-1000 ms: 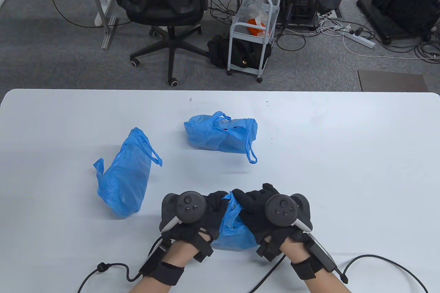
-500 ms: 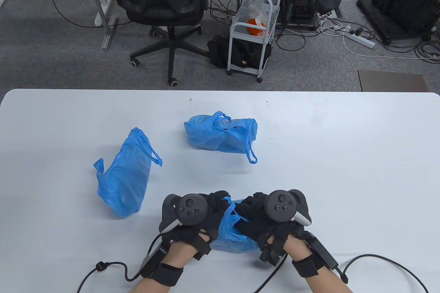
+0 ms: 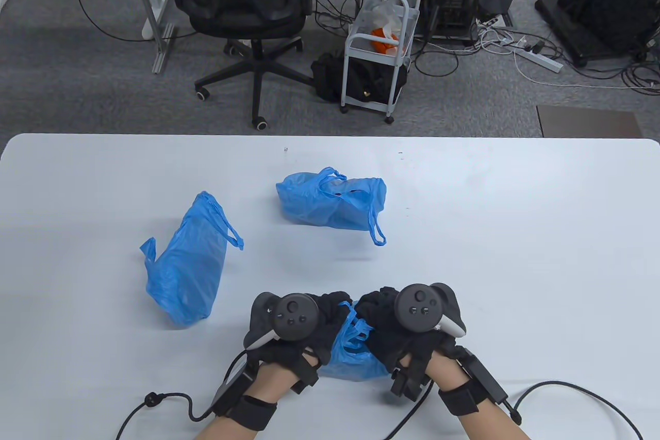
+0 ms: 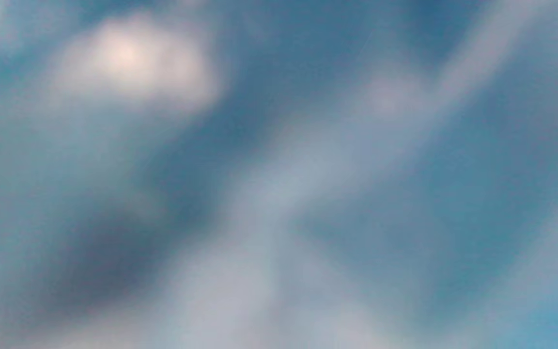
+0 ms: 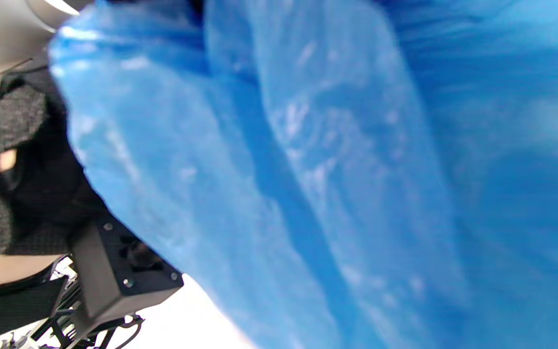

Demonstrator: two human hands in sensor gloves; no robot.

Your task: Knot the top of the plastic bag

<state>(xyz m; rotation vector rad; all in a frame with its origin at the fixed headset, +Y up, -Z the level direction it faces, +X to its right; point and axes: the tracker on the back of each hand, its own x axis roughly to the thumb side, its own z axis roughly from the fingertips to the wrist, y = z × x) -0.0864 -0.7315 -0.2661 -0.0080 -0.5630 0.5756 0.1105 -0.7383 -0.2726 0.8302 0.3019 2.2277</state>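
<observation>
As the two hands are closing in on each other at the table's 6 o'clock edge, the blue plastic bag [image 3: 350, 357] is sitting pinched between them. Compared with a second ago, the left hand [image 3: 294, 329] is shifting rightward and the right hand [image 3: 407, 326] leftward, so the bag's handles [image 3: 356, 329] are bunching into a tighter crossing. Both hands are gripping handle film; exact finger positions are hidden. Judged from this, the crossing is forming but no knot is cinched. Two other blue bags [image 3: 183, 259] [image 3: 332, 202] are lying untouched at 10 and 12 o'clock.

White table [image 3: 515, 233] bears three blue plastic bags [image 3: 330, 202].
</observation>
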